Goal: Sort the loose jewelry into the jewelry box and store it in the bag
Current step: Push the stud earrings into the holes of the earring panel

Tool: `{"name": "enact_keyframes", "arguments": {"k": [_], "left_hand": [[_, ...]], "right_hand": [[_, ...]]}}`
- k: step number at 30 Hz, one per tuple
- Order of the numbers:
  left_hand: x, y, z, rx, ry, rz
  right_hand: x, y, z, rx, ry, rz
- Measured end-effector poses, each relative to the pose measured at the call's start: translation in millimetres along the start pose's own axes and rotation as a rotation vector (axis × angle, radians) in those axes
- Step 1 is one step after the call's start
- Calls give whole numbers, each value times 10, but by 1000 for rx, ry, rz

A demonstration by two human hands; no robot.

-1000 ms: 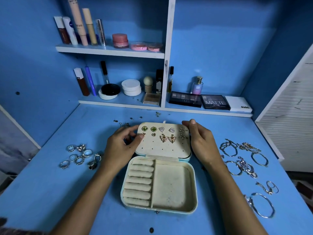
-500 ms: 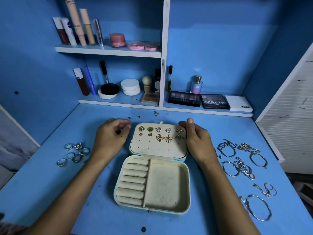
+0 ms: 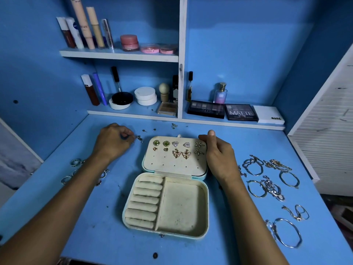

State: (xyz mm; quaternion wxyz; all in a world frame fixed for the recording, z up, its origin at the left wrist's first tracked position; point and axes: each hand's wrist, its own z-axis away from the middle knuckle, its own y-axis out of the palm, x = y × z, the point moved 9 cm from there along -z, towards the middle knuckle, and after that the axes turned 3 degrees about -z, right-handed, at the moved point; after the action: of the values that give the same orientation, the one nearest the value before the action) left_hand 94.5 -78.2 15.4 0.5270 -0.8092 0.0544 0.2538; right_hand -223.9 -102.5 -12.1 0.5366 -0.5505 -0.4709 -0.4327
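Head view: the left hand [image 3: 112, 143], which a second ago rested at the lid's 9 o'clock edge, now lies on the table [image 3: 57, 188] at 10 o'clock from the jewelry box [image 3: 166, 188], fingers curled over a small loose earring [image 3: 139, 138], whether already pinched cannot be told; the right hand [image 3: 219, 155] stays at the lid's 3 o'clock edge, fingers curled against it, steadying it. The earring panel [image 3: 174, 156] holds five pairs, so another earring is probably next; rings [image 3: 75, 162] at 9 o'clock and bracelets [image 3: 271, 180] at 3 o'clock remain loose.

Open jewelry box [image 3: 168, 217] fills mid-desk; rings [image 3: 74, 162] crowd its left, bracelets [image 3: 271, 180] its right.
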Motion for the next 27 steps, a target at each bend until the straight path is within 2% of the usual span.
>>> {"name": "enact_keyframes", "arguments": {"k": [15, 18, 22, 27], "left_hand": [[-86, -30, 42, -2, 14, 39], [-120, -129, 115, -58, -54, 177], [-157, -174, 242, -36, -140, 433], [-282, -213, 434, 3, -165, 555]], "right_hand": [[20, -8, -4, -11, -18, 14], [26, -7, -4, -10, -24, 14], [23, -15, -1, -10, -23, 13], [26, -2, -5, -11, -29, 21]]}}
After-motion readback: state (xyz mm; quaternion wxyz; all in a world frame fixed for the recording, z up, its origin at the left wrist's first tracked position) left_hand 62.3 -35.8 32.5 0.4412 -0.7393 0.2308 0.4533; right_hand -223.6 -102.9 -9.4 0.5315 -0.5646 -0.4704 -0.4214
